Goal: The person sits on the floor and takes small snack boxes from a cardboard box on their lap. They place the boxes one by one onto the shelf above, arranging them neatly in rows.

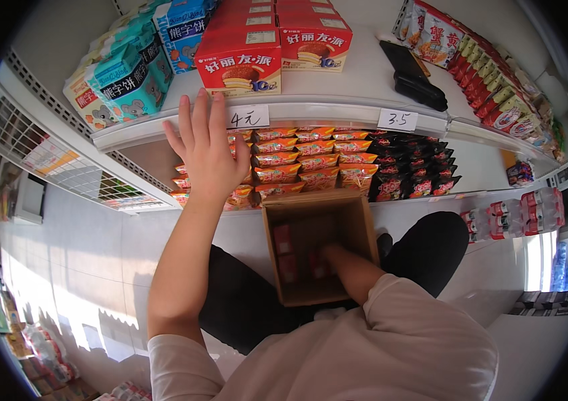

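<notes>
My left hand point(209, 155) is spread at the shelf's front edge point(309, 111), its fingertips by the lower front of a red pie carton point(239, 65). Nothing is held in it. My right hand point(328, 254) reaches down into a deep, open cardboard box point(270, 250) between my knees. Several small red packs point(284, 245) lie in the box's shadow, one of them right by my right fingers. Whether those fingers grip it is too dark to tell. A second red carton row point(314, 45) stands beside the first on the upper shelf.
Orange snack packets point(276, 159) and black ones point(389, 185) fill the lower shelf. Blue and teal biscuit packs point(128, 85) stand upper left. A black phone-like device point(404, 60) lies near red snack bags point(479, 85). Wrapped bottles point(519, 213) sit at right; a wire rack point(58, 145) is at left.
</notes>
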The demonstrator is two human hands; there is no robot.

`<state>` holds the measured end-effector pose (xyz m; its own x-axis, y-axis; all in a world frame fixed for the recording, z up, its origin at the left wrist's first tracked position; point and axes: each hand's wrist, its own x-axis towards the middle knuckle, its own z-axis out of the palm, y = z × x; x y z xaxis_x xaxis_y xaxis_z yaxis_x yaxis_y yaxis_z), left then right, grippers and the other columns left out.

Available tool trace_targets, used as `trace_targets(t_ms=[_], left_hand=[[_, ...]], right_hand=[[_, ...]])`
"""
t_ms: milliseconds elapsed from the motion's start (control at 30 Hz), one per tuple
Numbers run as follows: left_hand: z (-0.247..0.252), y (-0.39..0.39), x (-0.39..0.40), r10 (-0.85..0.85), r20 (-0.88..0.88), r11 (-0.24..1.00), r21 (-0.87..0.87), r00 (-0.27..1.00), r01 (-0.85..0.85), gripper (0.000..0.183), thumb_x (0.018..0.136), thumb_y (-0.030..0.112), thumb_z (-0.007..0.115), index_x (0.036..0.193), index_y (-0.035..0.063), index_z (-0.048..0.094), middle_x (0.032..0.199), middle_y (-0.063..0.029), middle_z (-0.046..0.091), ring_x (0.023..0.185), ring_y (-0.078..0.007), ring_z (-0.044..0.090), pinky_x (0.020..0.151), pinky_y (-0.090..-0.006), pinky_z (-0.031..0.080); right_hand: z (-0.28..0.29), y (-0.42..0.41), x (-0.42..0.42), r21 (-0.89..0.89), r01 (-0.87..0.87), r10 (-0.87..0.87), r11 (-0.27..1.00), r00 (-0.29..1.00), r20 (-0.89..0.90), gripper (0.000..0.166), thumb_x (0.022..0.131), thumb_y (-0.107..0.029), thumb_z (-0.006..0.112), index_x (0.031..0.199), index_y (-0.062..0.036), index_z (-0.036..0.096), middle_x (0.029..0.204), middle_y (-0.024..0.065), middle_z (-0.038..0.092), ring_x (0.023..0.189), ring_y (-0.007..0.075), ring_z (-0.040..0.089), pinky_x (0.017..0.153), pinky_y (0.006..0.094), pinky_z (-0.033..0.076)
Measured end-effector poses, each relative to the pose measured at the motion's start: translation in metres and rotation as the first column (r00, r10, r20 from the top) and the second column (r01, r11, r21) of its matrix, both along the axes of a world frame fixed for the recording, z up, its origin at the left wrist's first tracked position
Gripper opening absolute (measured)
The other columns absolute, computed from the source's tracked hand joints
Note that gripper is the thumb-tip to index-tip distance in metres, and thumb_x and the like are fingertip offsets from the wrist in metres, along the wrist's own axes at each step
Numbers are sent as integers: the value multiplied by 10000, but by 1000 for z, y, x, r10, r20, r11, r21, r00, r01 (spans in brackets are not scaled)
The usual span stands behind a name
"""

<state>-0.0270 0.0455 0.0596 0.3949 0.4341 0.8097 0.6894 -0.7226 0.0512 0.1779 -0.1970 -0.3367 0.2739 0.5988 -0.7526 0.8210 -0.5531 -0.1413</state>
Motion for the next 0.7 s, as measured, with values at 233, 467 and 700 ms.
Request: trace_targets(t_ms=[233, 467, 700], left_hand=[[-8, 0, 2, -6, 19, 1000, 16, 1000, 5, 844, 863, 205, 707, 1631, 65, 387, 1694, -248, 312, 1598, -473, 227, 1212, -751, 131], [-10, -16, 3, -64, 21, 997, 48, 998, 63, 779, 866, 175, 714, 1589, 83, 438, 1674, -308, 284, 1573, -513, 257, 1218, -744, 139], [-18, -49, 8, -394, -11, 918, 47, 919, 394, 687, 803, 142, 750, 1458, 59, 561, 1607, -271, 401, 1502, -480, 392, 1232, -674, 223]], right_hand=[[0, 4, 1, 74, 13, -17, 997, 998, 57, 447, 904, -325, 711, 1300, -125, 761, 1306, 151, 750, 1209, 325, 717, 1011, 475, 571], [16, 28, 2, 84, -81, 70, 993, 990, 125, 455, 898, -313, 722, 1314, -133, 755, 1300, 152, 753, 1207, 322, 719, 1013, 474, 572], [211, 93, -24, -109, -773, 769, 625, 633, -87, 502, 837, -272, 779, 1321, -144, 742, 1246, 150, 768, 1176, 343, 726, 983, 479, 580]])
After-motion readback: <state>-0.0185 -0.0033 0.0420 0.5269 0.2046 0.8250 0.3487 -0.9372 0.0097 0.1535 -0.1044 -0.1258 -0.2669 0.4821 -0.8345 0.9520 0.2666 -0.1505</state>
